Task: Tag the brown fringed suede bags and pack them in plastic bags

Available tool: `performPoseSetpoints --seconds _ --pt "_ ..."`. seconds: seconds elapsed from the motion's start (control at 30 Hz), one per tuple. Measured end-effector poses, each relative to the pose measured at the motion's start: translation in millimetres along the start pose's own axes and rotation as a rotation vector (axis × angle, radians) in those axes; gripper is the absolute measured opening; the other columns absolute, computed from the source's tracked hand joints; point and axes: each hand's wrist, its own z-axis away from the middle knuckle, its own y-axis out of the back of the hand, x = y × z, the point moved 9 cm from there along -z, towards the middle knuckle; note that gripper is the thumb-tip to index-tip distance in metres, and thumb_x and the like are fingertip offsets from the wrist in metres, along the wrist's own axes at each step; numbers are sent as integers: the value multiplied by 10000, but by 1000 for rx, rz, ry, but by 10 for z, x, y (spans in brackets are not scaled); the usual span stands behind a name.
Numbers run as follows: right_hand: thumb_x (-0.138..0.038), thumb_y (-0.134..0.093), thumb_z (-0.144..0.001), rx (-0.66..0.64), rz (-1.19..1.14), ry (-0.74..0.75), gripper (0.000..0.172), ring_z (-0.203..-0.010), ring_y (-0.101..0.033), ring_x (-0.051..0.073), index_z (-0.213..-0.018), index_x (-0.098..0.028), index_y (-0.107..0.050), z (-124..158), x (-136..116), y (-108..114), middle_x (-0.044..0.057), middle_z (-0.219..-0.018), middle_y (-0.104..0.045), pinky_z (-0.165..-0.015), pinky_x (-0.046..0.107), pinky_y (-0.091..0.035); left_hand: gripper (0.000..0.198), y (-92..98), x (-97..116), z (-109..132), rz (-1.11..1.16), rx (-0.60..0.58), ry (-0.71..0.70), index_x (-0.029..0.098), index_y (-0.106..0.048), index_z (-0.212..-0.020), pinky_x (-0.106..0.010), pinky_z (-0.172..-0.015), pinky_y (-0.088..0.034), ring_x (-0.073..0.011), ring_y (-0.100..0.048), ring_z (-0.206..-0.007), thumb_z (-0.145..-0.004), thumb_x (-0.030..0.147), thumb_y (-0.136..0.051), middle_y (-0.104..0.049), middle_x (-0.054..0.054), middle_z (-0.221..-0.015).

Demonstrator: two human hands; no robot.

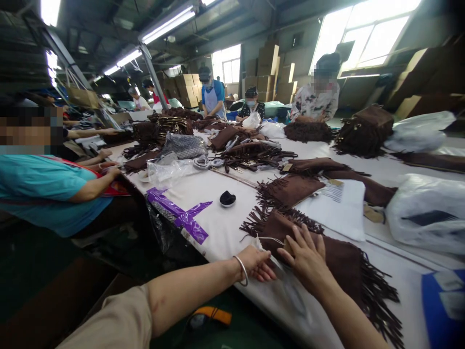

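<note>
A dark brown fringed bag [337,249] lies flat on the white table in front of me. My right hand [308,259] rests over its near edge, fingers spread, beside a small tan tag [288,246] with a white cord. Left of it, my left hand [256,264], with a bracelet at the wrist, is closed on thin whitish plastic [257,244] at the table's front edge. Blurred clear plastic hangs between the hands. Just beyond lies another brown fringed piece [290,190], next to a white sheet [336,208].
A small dish with a black item [227,198] and purple tape [191,220] lie to the left. Brown straps [254,152] are heaped farther back. A filled clear plastic bag [428,213] stands at right. A co-worker in turquoise [47,189] sits at left; others work across the table.
</note>
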Motion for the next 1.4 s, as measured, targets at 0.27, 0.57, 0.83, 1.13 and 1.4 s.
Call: performPoseSetpoints --seconds 0.27,0.57,0.83,1.13,1.4 --pt "-207 -564 -660 -42 10 67 794 -1396 -120 342 -1411 -129 -320 247 -304 -164 147 -1502 -240 -1110 556 -133 648 310 -197 58 90 188 -30 105 -585 -740 -258 -510 -472 -152 -611 -472 -672 749 -575 -673 -90 -614" --pt "-8 -406 -768 127 224 86 553 -1327 -307 366 -1312 -79 -476 71 -369 -217 196 -1371 -453 -1082 575 -246 704 521 -184 156 413 137 -16 80 -614 -995 -402 -840 -533 -281 -672 -930 -633 677 -700 -666 -202 -1054" --pt "-30 -419 -801 223 257 279 444 -1123 -564 296 -1224 -49 -554 27 -393 -312 172 -1206 -605 -936 422 -496 644 423 -123 -23 612 112 -31 65 -603 -1057 -441 -901 -503 -266 -659 -962 -821 657 -511 -661 -202 -1061" --pt "28 -360 -735 268 270 346 478 -985 -646 241 -1105 -86 -640 200 -640 -90 115 -1081 -679 -822 344 -566 525 269 -142 36 827 -3 -71 96 -640 -995 -353 -795 -529 -215 -675 -828 -871 582 -487 -692 -131 -944" --pt "-17 -329 -755 315 242 368 495 -1034 -627 231 -1134 -120 -630 692 -962 -107 72 -1148 -652 -825 332 -565 340 169 8 -108 1052 -121 -71 55 -649 -955 -400 -850 -509 -283 -672 -896 -857 345 -500 -707 -155 -858"
